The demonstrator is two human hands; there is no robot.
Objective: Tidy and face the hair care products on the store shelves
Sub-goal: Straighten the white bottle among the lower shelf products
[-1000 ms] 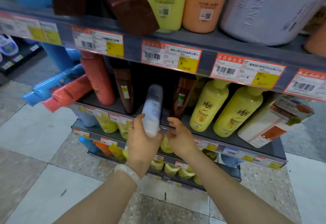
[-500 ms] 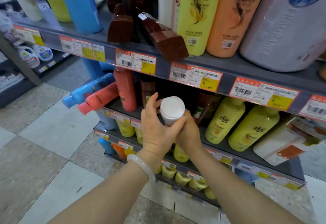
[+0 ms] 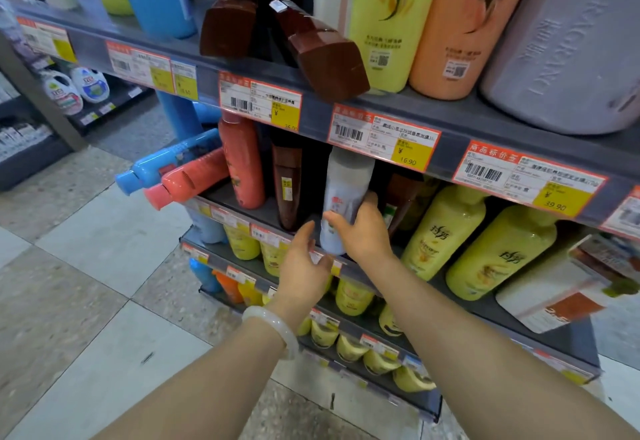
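White shampoo bottle (image 3: 346, 197) stands upright on the second shelf (image 3: 249, 211), just right of a dark brown bottle (image 3: 289, 183) and under the 16.90 price tag (image 3: 382, 138). Judged from the head view, the step in hand is setting this bottle in its slot; next it likely needs a turn to bring its label forward. The right hand (image 3: 363, 231) wraps its lower half, thumb across the front. The left hand (image 3: 303, 263) hovers just left of the bottle, fingers spread, holding nothing.

right hand (image 3: 363, 231) grips white bottle (image 3: 346, 193), seemingly upright; left hand (image 3: 304, 266) loose.
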